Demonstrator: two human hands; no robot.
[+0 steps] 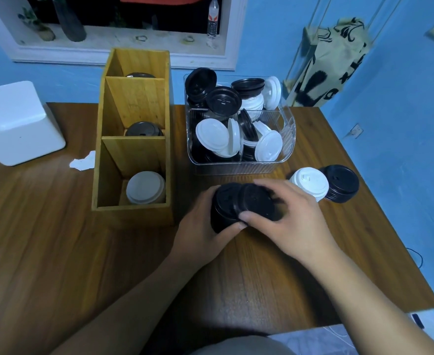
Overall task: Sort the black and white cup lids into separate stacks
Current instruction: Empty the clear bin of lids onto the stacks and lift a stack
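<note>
Fingers [249, 217] of left hand [198, 229] and right hand [292, 216] curl round a black lid stack [223, 206] over the wood-grain desk [57, 252]; beyond them, clear bin [236, 168] of mixed lids, blue wall [390, 124] behind.

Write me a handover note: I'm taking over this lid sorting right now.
Left hand grips a stack of black plastic cup lids; right hand holds another black lid against it.
Done: a white plastic lid stack and a second black lid stack stand side by side on the brown wooden table.
Left: many mixed black and white lids lie in the clear plastic bin.
</note>
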